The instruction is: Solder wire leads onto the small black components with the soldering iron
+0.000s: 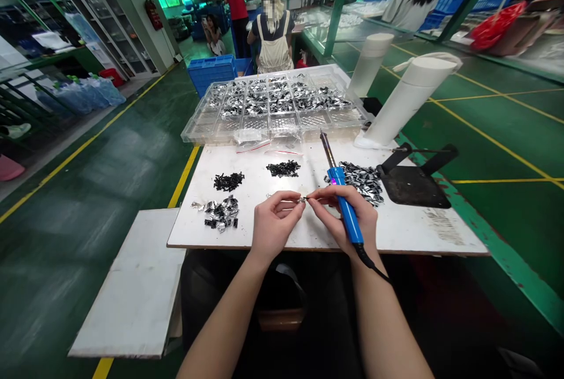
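My left hand pinches a small shiny metallic piece above the front of the white table. Facing it, my right hand has thumb and index tip closed at the same piece, where a tiny dark part shows between the fingertips. A blue soldering iron rests in my right hand too, its metal tip pointing up and away. Black-and-silver pieces lie heaped just beyond that hand. Left of my left hand is a smaller pile of foil-like pieces, with small black parts behind it.
Another pile of black parts lies mid-table. Behind are small plastic bags and a clear compartment tray of shiny pieces. A black stand and white cylinders occupy the right. Several people are in the background.
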Motion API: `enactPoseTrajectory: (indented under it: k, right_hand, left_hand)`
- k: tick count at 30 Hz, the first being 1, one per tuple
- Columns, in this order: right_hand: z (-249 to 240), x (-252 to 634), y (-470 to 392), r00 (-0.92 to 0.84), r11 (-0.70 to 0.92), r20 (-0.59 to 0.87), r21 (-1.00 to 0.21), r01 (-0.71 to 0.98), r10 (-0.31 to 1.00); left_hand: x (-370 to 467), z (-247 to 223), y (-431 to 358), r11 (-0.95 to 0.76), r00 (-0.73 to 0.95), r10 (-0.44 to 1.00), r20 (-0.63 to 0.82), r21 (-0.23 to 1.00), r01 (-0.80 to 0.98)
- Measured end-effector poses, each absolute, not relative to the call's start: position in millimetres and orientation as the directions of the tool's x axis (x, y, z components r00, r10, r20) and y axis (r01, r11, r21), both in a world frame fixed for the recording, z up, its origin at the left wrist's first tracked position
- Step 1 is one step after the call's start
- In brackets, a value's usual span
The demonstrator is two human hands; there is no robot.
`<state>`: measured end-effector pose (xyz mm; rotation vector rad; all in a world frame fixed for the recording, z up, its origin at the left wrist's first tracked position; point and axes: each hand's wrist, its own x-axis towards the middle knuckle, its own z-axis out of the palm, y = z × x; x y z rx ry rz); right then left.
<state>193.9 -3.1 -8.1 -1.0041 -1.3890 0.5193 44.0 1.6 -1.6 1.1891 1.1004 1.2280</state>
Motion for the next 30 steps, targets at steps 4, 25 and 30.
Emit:
enactPoseTrajectory:
  k: [4,25,30]
  right_hand:
    - [-6.7,194.0,-3.4,0.14,0.514,0.567,-0.808,0.289,0.812]
    - [-3.9,194.8,-4.8,0.033,0.555,0.608,-0.745,0.37,0.793]
    - [-4.3,195.4,-4.7,0.034,0.532,0.587,-0.755,0.384,0.809]
  left_hand:
    - [40.5,-2.4,3.4,-0.041,0.025,0.999,0.045,0.986,-0.163]
    - [36.0,-3.3,6.2,-0.031,0.017,0.999,0.038,0.947,-0.319]
    - [36.3,-3.7,5.4,-0.029,0.024,0.999,0.037,0.961,-0.276]
